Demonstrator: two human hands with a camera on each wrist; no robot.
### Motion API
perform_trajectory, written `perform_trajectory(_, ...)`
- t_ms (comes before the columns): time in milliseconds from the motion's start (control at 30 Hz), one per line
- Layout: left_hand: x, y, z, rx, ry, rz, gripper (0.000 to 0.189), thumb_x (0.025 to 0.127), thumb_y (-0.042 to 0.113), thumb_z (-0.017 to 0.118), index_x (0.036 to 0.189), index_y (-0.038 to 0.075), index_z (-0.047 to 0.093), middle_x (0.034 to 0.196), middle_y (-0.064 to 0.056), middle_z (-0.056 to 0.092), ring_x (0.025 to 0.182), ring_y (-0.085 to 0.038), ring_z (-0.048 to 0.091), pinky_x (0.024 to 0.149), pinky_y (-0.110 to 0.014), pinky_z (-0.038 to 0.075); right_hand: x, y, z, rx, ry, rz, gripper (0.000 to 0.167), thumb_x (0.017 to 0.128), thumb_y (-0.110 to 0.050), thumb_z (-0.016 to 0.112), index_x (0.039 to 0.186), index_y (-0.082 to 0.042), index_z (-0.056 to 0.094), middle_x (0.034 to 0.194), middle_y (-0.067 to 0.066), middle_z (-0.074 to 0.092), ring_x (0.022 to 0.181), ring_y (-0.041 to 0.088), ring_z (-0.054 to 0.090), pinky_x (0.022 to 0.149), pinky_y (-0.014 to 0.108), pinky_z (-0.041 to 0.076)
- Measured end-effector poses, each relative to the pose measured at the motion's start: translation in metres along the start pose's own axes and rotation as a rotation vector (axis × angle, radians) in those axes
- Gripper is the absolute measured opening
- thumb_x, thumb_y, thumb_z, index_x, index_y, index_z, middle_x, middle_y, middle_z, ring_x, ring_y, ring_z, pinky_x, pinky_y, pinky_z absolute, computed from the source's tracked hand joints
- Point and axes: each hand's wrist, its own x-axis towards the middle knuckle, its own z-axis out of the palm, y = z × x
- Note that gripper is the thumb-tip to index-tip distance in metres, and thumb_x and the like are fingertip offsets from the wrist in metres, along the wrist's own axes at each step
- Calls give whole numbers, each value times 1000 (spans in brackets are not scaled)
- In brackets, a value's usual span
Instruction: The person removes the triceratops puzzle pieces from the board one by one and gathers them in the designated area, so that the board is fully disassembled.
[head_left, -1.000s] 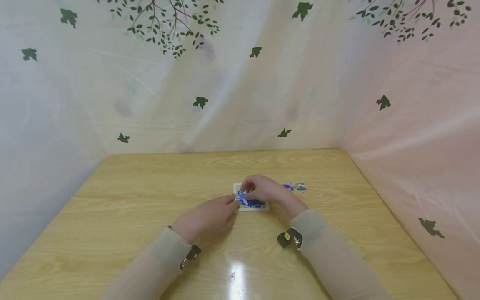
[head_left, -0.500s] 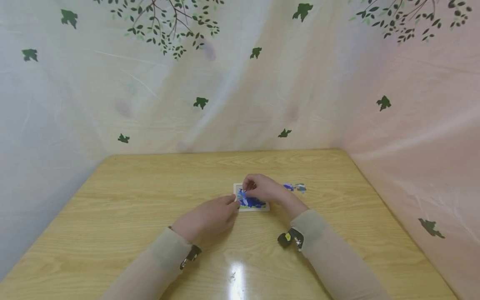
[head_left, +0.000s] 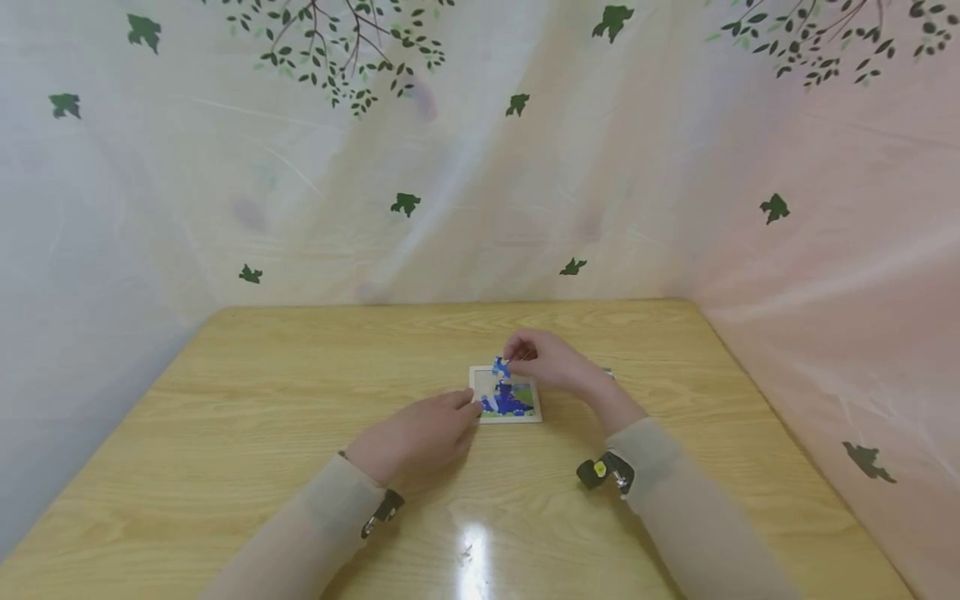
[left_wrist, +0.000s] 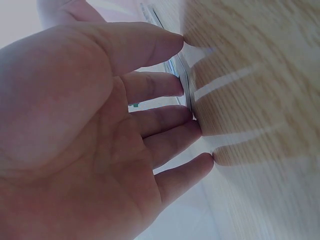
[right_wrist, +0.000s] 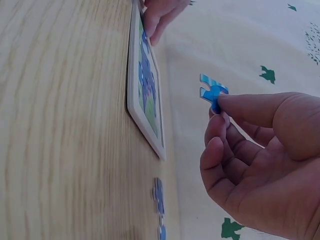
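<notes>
Above the 12 o'clock rim of the puzzle tray [right_wrist: 134, 95], holding a blue puzzle piece [right_wrist: 214, 93] clear of the surface, pinched between thumb and fingertips of the right hand [head_left: 551, 358]; cannot tell if single or two joined. At 9 o'clock, touching the tray's edge with the left hand [head_left: 420, 429], fingers nearly straight, slightly apart. Toward 6 o'clock inside the tray, dark-blue and green picture pieces [head_left: 510, 404]. Off at 2 o'clock, loose pieces [right_wrist: 158, 195] on the table [head_left: 300, 358], mostly hidden in head view. Judging by looks: likely very light, thin, stiff, maybe slick-faced, apt to crease at the knobs. Best gripped by the solid edge, off knobs and notches. For the tray: likely light, prone to slide, best steadied at the rim.
</notes>
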Motion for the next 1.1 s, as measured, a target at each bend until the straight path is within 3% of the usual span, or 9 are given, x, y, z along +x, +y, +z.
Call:
perform_trajectory(167,-1,1,-1,-15,-12,-4,50,119,26,49,163,3,51,170,-21,46,156,-37,47,130,-49,39,-11,6,-14,-23,13,20,7,109,-9,70,116,-7,70,109,8,69,102,25,62,83,34,56)
perform_trajectory(500,-4,3,-5,28,-6,29,48,119,22,49,161,-1,52,166,-23,49,154,-38,49,129,-48,41,-28,22,-44,-89,-33,64,8,108,-9,71,114,-5,69,105,9,70,97,25,63,82,35,56)
perform_trajectory(733,-4,4,-5,-53,-20,-5,50,119,25,48,164,1,50,170,-22,45,157,-38,44,132,-49,37,-32,28,-51,-112,-74,115,8,104,-8,75,109,-3,72,98,7,72,91,23,63,82,35,55)
perform_trajectory(1100,-3,2,-3,-50,-12,1,50,119,25,48,164,2,50,169,-22,46,156,-38,45,131,-50,38,-34,31,-52,-146,-121,176,8,102,-8,77,108,-5,74,98,8,72,94,27,64,84,37,55)
